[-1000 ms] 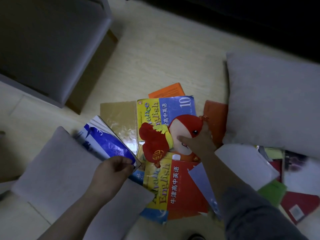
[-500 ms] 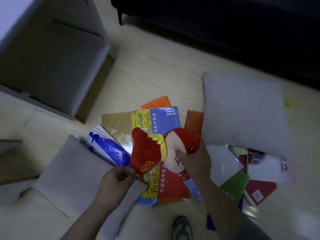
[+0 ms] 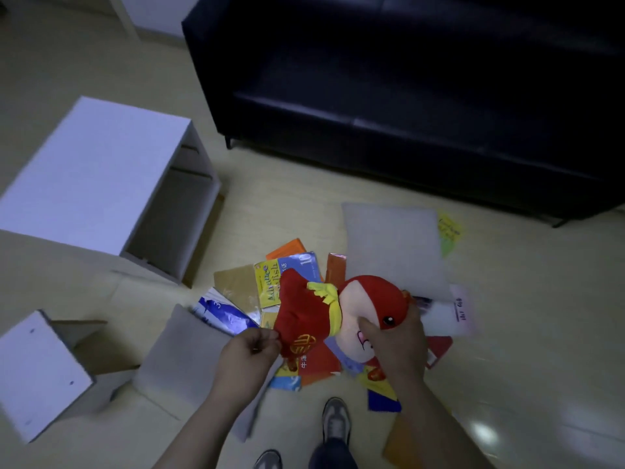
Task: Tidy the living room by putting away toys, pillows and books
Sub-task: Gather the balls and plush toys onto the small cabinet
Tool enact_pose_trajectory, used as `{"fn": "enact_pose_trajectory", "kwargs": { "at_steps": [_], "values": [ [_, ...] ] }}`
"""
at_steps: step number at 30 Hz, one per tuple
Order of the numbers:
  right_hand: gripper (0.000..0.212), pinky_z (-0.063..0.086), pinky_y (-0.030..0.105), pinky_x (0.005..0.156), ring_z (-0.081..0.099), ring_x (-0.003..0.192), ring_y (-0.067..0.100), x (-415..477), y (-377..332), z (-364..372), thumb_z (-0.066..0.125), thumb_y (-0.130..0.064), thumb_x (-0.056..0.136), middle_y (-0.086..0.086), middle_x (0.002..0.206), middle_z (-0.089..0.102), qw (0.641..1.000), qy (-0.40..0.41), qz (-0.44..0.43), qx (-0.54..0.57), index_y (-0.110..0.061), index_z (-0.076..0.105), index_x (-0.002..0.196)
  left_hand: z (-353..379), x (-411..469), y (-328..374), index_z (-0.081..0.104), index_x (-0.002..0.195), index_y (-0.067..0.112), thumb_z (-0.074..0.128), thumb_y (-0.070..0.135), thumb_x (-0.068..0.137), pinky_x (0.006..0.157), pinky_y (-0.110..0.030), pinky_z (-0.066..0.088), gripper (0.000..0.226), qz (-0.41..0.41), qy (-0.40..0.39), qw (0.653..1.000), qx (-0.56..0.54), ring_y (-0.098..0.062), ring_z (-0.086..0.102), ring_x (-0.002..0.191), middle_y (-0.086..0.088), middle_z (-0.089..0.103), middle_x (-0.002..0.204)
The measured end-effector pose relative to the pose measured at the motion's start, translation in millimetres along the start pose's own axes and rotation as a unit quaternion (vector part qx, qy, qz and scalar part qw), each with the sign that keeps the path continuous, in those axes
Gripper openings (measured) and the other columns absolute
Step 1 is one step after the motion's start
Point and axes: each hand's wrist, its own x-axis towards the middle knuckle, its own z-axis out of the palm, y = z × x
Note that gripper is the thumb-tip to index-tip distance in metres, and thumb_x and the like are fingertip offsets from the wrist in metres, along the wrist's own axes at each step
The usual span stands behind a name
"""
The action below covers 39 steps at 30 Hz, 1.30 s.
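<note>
Item: red and yellow plush toy (image 3: 313,308), lifted above a scatter of books on the pale floor (image 3: 527,333), in front of a dark sofa (image 3: 406,96). Right hand (image 3: 397,345): fingers curled round the toy's head, thumb pressed into its cream face. Left hand (image 3: 248,353): fingers bunched, pinching the lower edge of the toy's red body. Beneath: yellow and blue English textbook (image 3: 291,269), orange book (image 3: 287,247), blue and white book (image 3: 221,311), red book (image 3: 318,362), lying overlapped. Grey pillow (image 3: 392,245) flat on the floor between the books and the sofa; second grey pillow (image 3: 179,357) under the left forearm, its corner over the blue and white book. White open-sided cabinet (image 3: 94,177) at left; smaller white box (image 3: 33,374) nearer. Grey shoe (image 3: 334,421) at bottom edge
</note>
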Motion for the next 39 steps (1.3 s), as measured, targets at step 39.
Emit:
{"fn": "enact_pose_trajectory", "kwargs": {
  "at_steps": [39],
  "values": [
    [0.098,0.051,0.038,0.088,0.050,0.120,0.023,-528,278,-524,0.086,-0.041,0.062,-0.002,0.138,0.042,0.782,0.583,0.159,0.154,-0.029,0.031,0.143,264,-579,125,0.068,0.093,0.020,0.069,0.016,0.085,0.076,-0.032,0.053,0.009,0.412,-0.405,0.807,0.123,-0.018,0.067,0.086,-0.003,0.072,0.089]
  ]
}}
